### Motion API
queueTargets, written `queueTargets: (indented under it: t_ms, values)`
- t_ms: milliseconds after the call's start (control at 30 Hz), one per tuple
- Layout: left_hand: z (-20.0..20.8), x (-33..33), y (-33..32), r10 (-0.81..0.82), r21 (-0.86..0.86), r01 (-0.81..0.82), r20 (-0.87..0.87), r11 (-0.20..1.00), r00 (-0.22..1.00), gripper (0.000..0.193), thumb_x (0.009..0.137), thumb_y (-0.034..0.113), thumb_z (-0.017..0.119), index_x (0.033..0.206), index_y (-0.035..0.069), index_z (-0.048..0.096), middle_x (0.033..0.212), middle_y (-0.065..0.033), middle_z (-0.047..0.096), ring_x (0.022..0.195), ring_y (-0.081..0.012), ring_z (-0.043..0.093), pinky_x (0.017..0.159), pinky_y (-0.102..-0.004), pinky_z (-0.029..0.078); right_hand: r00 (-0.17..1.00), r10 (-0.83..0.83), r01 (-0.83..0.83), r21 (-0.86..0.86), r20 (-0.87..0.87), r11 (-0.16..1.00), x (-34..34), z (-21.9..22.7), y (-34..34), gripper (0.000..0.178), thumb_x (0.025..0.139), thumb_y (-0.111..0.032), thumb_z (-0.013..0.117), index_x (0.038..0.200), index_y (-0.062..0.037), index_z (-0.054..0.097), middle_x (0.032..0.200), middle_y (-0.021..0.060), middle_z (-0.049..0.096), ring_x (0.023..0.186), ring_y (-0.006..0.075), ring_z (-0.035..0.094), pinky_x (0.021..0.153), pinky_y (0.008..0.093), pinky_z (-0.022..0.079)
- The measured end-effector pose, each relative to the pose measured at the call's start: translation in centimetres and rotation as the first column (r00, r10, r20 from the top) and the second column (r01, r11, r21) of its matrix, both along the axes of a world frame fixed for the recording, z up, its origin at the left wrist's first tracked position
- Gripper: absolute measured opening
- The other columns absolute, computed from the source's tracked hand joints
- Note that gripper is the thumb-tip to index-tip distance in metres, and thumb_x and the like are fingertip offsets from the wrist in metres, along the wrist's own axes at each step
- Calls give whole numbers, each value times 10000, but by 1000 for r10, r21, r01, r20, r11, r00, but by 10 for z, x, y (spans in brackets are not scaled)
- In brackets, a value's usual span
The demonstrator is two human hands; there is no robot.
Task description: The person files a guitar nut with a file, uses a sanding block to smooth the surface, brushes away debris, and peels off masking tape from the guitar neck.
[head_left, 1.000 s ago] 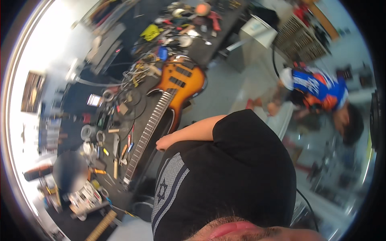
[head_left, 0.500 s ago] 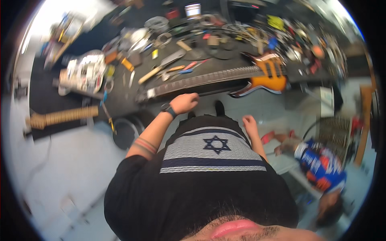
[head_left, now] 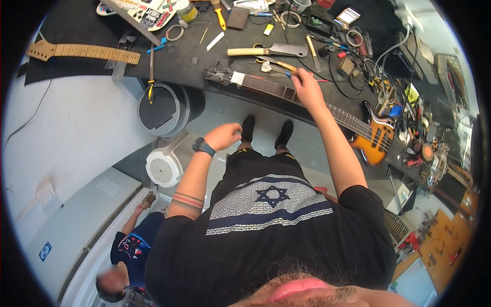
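Observation:
My right hand [head_left: 308,91] reaches over the neck of a sunburst electric bass [head_left: 376,140], which lies along the bench's near edge. Its fingers are pinched together by a blue-handled tool [head_left: 288,74]; what they grip, if anything, is hidden. Beside the fingertips lie an orange-handled tool [head_left: 285,66] and a crumpled white scrap [head_left: 266,66]. Just beyond them is a cleaver-like blade [head_left: 287,49] with a pale wrapped handle. My left hand [head_left: 224,136], wearing a dark watch, hangs in front of the bench, fingers loosely bent and slightly apart, holding nothing.
A loose maple neck [head_left: 87,51] lies at the bench's left end. Below stand a grey bin [head_left: 163,110] and a white stool [head_left: 164,166]. Cables and tools crowd the right side [head_left: 388,97]. Another person [head_left: 134,245] is behind me on the left.
My view has swung right, so the bench and bass appear rotated. The right hand has risen from my side to above the bass neck; the left hand has dropped away from the bench.

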State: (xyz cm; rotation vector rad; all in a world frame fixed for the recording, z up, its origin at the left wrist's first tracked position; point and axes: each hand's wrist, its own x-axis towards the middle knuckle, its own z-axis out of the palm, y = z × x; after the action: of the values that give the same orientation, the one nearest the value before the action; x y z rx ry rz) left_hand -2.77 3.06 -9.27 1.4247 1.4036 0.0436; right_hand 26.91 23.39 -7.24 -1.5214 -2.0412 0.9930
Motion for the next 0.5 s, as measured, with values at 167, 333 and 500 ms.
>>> queueTargets:
  t_ms: [167,333,500]
  values:
    - [-3,-84,79,490,311,-555,267,771,830,222,965,93,720,1179,35,710,1058,-117,750,1014,-231,721,899,-345,565,960,227,-232,-14,-161,973,-64,31,-36,125,991,-80,652,1102,-23,660,1070,152,678,1057,383,668,912,428,539]
    - [-65,-179,164,676,601,-453,-209,659,707,278,935,178,768,1174,44,724,1123,-178,756,1056,-323,739,922,-415,578,937,348,-347,-78,2,935,-13,28,-112,143,959,-56,653,1101,-49,670,1065,141,657,986,389,671,854,466,548]
    - [-89,-176,206,586,558,-289,-481,778,652,404,919,317,793,1211,51,709,1196,-216,741,1128,-416,713,969,-488,575,976,75,-14,-287,203,958,75,29,-179,138,969,-52,648,1102,-54,683,1075,136,657,942,376,682,833,444,553]
